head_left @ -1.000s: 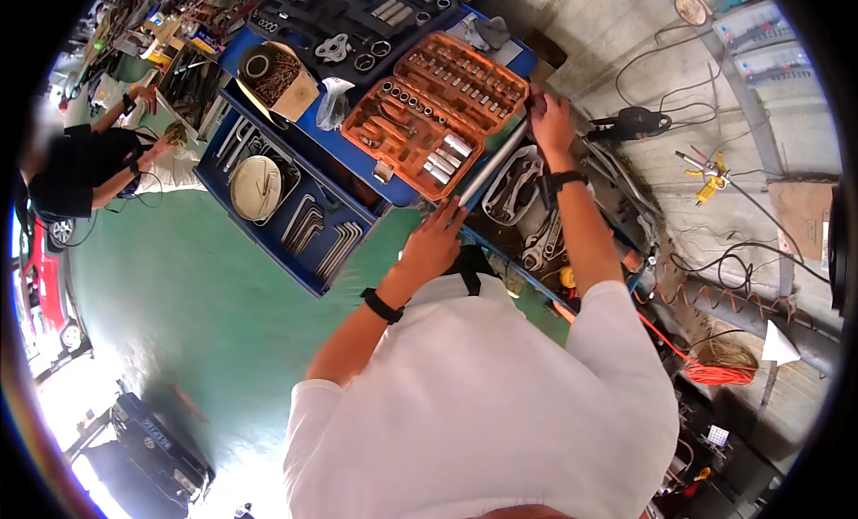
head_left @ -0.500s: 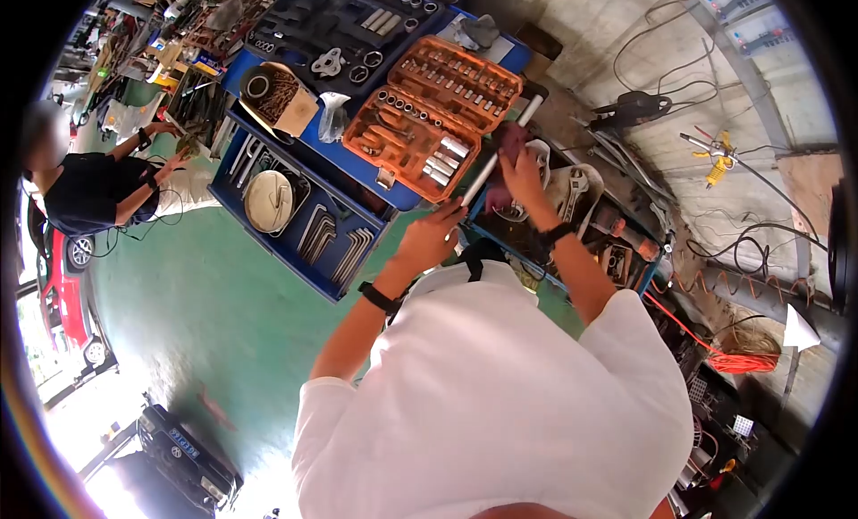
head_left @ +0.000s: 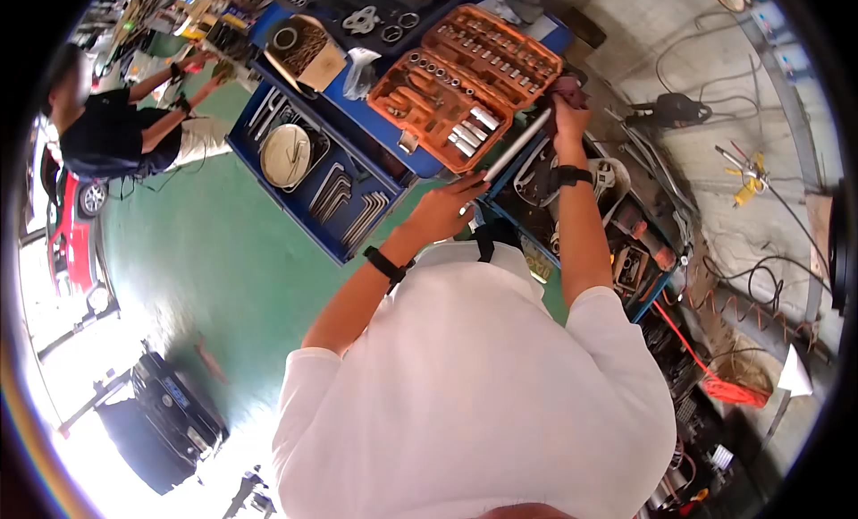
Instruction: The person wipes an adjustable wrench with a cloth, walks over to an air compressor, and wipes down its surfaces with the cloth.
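A pale metal bar (head_left: 518, 149) slants between my two hands, alongside the orange socket set case (head_left: 426, 136). My left hand (head_left: 444, 211) is closed at its near end, with the fingers over the bar. At the far end, my right hand (head_left: 569, 124) grips a dark red rag (head_left: 573, 93) against the bar; its fingers are partly hidden by the cloth. The open case holds rows of sockets and bits beside the bar. Below my right forearm lies a blue tool tray (head_left: 547, 217) with wrenches in it.
An open blue drawer (head_left: 332, 242) holds hex keys and a round white container (head_left: 286, 156). A box of screws (head_left: 322, 67) stands on the blue cabinet. Another person (head_left: 116, 130) works at the far left. Cables (head_left: 760, 273) hang along the right wall.
My right hand and the red rag have slid along the bar toward its far end. My left hand remains at the near end. The whole view has shifted slightly.
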